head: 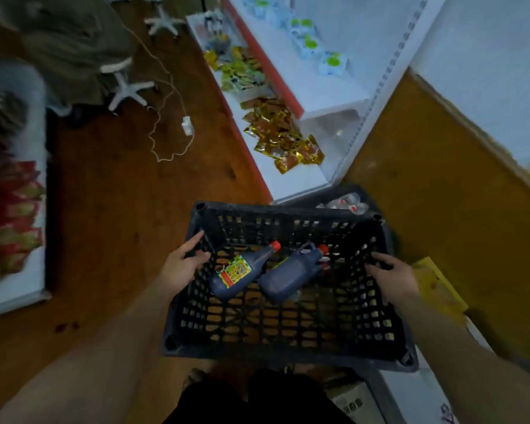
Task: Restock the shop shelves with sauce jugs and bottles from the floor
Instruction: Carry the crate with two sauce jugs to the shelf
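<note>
A person looks down at a black crate [283,351] with lots of holes in its sides. Two dark sauce containers lie on their sides on the crate's bottom, close to the far wall. The left one is a sauce bottle [242,272] with a red cap and a bright yellow and red label. Just beside it on the right is a sauce jug [289,276] with a handle and a red cap. Their caps point to the far side of the crate.

The left grip [184,263] holds the left wall of the crate. Its thumb is inside and one finger lies straight along the outside. The right grip [390,275] holds the right wall, with its fingers curled into the holes. I cannot tell if the crate sits on the floor or is lifted up.

Behind it is a second crate [364,194] with some clear wrapped things in it. Further away a white shelf [288,182] stands low over the brown floor [120,209]. Shiny gold packets [285,139] lie on it, and green and yellow packets [242,75] lie further along. A higher shelf holds white tubs with green lids [332,62]. A white cord [166,117] curls on the floor.
</note>
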`<state>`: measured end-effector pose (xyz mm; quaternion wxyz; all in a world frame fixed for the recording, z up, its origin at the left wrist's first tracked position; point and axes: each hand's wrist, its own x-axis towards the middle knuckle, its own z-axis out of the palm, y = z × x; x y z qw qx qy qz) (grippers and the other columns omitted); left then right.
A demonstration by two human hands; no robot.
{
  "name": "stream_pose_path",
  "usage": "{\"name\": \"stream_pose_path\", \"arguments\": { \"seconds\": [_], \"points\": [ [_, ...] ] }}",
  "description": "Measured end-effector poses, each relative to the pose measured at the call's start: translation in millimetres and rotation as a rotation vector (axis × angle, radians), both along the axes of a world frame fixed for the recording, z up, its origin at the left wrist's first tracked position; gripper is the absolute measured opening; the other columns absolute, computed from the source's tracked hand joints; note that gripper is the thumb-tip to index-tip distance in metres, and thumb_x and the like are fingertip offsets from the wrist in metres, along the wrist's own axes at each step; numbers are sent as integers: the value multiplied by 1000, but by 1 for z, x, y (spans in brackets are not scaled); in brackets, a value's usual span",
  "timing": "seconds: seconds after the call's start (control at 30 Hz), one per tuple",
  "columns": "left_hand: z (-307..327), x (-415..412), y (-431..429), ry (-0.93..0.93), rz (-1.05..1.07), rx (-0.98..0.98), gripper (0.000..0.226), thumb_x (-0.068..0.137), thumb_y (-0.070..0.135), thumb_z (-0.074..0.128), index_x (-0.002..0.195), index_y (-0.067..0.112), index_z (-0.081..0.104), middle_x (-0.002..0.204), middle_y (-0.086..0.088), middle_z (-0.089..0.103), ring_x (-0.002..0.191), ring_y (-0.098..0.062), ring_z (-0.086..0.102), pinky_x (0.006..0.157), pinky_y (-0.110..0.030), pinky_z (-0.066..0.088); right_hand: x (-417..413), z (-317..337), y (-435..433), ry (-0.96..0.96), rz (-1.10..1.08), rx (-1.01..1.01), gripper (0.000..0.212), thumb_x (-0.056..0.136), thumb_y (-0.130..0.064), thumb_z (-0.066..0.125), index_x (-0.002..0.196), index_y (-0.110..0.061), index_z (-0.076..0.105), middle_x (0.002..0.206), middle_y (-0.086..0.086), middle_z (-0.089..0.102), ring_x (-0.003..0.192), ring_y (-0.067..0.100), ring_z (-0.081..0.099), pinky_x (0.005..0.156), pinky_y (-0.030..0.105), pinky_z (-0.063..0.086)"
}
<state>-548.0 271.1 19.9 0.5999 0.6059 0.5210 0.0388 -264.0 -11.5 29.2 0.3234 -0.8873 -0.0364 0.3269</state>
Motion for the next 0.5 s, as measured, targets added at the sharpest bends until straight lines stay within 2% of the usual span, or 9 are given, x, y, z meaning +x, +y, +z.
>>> {"name": "stream_pose_path", "arguments": {
  "seconds": [0.03, 0.07, 0.13, 0.17, 0.27, 0.37, 0.5],
  "points": [
    [1, -21, 3, -1, 39, 1, 52, 96, 19, 57, 141, 41, 42, 141, -12, 50, 86, -25, 56, 65, -30, 41, -11, 1, 16, -14, 40, 1, 36, 92, -29, 61, 128, -28, 57, 127, 4, 60, 60, 21, 56, 53, 32, 49],
    [4, -43, 6, -1, 77, 10, 52, 96, 19, 56, 141, 41, 42, 140, -13, 52, 93, -31, 57, 67, -32, 43, -23, 3, 32, -36, 80, 7, 37, 92, -30, 62, 128, -28, 57, 128, 4, 60, 70, 22, 59, 63, 36, 54],
    [8, -85, 12, -12, 160, 25, 52, 96, 18, 56, 142, 38, 42, 141, -18, 49, 122, -37, 51, 81, -39, 48, -49, 4, 63, -81, 158, 20, 40, 90, -29, 64, 129, -27, 57, 127, 6, 61, 90, 26, 61, 85, 46, 55],
    [10, -106, 15, -19, 196, 22, 52, 96, 17, 56, 143, 36, 42, 142, -20, 47, 129, -36, 46, 84, -40, 47, -63, 5, 79, -98, 196, 23, 41, 89, -29, 65, 129, -26, 58, 126, 6, 62, 95, 28, 61, 90, 47, 53],
    [18, -170, 19, -45, 310, -5, 53, 95, 17, 57, 143, 34, 42, 142, -24, 46, 132, -37, 42, 83, -39, 44, -108, 10, 124, -128, 298, 45, 38, 88, -29, 66, 126, -25, 61, 121, 4, 64, 99, 27, 62, 89, 43, 53],
    [21, -235, 23, -53, 443, -19, 52, 94, 18, 59, 141, 36, 44, 140, -21, 49, 129, -35, 46, 80, -34, 41, -154, 15, 168, -121, 413, 46, 38, 87, -29, 66, 125, -25, 62, 124, 5, 64, 105, 26, 61, 95, 42, 50],
    [29, -311, 29, -73, 630, -9, 51, 94, 18, 59, 141, 34, 45, 138, -10, 54, 114, -29, 56, 83, -39, 44, -213, 19, 227, -126, 551, 68, 37, 85, -27, 68, 122, -24, 64, 124, 6, 64, 105, 26, 61, 94, 38, 50]
  ]
}}
